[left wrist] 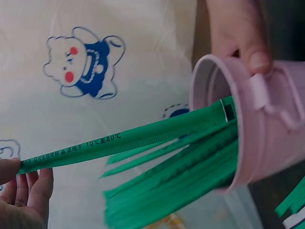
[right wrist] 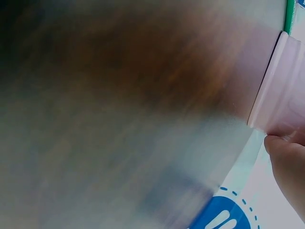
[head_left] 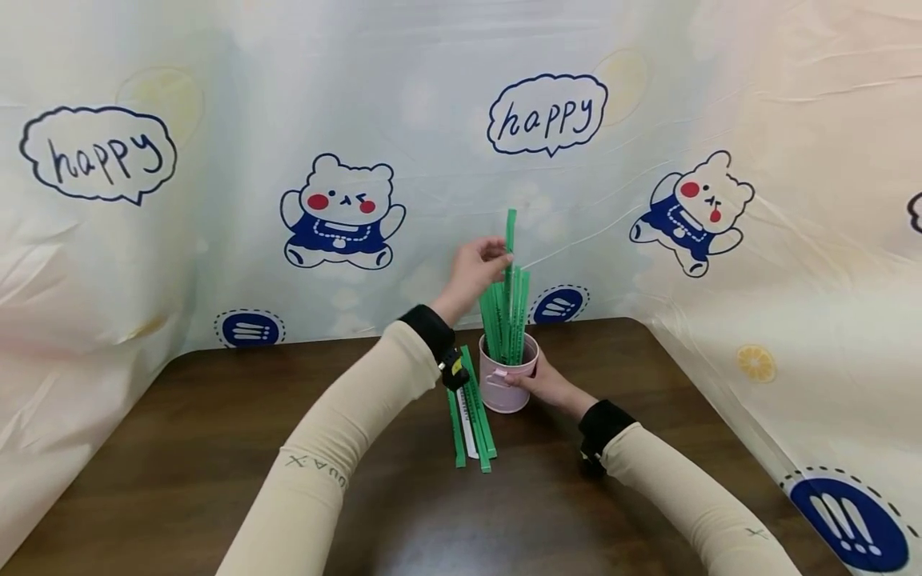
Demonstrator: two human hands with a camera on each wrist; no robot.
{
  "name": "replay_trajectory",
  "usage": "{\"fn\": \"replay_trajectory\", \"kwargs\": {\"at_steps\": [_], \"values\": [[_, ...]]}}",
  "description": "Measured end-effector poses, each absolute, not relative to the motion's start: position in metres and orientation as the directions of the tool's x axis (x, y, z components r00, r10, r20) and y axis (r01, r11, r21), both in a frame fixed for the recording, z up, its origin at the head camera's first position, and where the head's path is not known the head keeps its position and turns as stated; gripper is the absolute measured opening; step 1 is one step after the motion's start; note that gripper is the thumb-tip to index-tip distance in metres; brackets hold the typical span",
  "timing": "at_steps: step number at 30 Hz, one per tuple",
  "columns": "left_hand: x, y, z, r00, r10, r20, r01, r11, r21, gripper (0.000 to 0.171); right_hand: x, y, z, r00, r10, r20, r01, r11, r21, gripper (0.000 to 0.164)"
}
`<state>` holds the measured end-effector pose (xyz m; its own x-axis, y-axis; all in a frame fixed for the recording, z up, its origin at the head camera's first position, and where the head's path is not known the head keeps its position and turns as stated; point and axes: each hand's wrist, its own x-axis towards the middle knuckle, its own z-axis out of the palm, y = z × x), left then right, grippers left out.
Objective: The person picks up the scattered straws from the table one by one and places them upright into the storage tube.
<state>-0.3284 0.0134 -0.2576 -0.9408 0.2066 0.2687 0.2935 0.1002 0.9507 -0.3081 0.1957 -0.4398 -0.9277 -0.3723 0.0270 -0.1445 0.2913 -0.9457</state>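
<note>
My left hand point(head_left: 475, 272) pinches one green paper-wrapped straw point(left wrist: 128, 138) near its upper end. The straw's lower end reaches inside the rim of a small pink bucket point(head_left: 507, 392), and dark printing runs along its wrapper. Several more green-wrapped straws point(head_left: 492, 320) stand in the bucket, leaning together. Low on the bucket's right side, my right hand point(head_left: 553, 387) holds it, with the thumb beside the small handle. In the right wrist view, only part of the bucket point(right wrist: 286, 86) and some fingers show at the right edge; the rest is blurred.
Left of the bucket, several loose green-wrapped straws point(head_left: 484, 420) and a white strip point(head_left: 467, 428) lie on the dark wooden table point(head_left: 288, 480). My left forearm passes above their far ends. A printed cloth point(head_left: 446, 120) with bears hangs behind the table and along its sides.
</note>
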Motion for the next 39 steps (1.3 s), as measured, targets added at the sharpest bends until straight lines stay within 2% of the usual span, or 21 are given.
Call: {"fn": "replay_trajectory", "kwargs": {"at_steps": [6,12,22,27,32,39], "values": [[-0.325,0.029,-0.291,-0.936,0.226,0.27,0.313,0.187,0.931,0.032,-0.307,0.195,-0.442,-0.931,-0.364,0.037,-0.151,0.287,-0.946,0.095],[-0.324,0.031,-0.318,-0.952,0.212,0.221,0.266,0.22,0.939,0.036,-0.308,0.196,-0.439,-0.924,-0.38,0.04,-0.152,0.268,-0.951,0.096],[-0.321,0.031,-0.342,-0.95,0.213,0.23,0.292,0.337,0.895,0.034,-0.309,0.198,-0.439,-0.918,-0.395,0.036,-0.158,0.28,-0.947,0.095],[-0.32,0.03,-0.341,-0.956,0.188,0.225,0.278,0.342,0.898,0.035,-0.309,0.197,-0.44,-0.922,-0.385,0.025,-0.147,0.29,-0.946,0.091],[-0.321,0.026,-0.335,-0.945,0.219,0.241,0.311,0.39,0.867,0.04,-0.308,0.196,-0.44,-0.926,-0.375,0.029,-0.152,0.301,-0.942,0.089],[-0.327,0.004,-0.284,-0.904,0.225,0.363,0.425,0.397,0.813,0.042,-0.308,0.196,-0.437,-0.93,-0.367,0.016,-0.138,0.308,-0.941,0.093]]}}
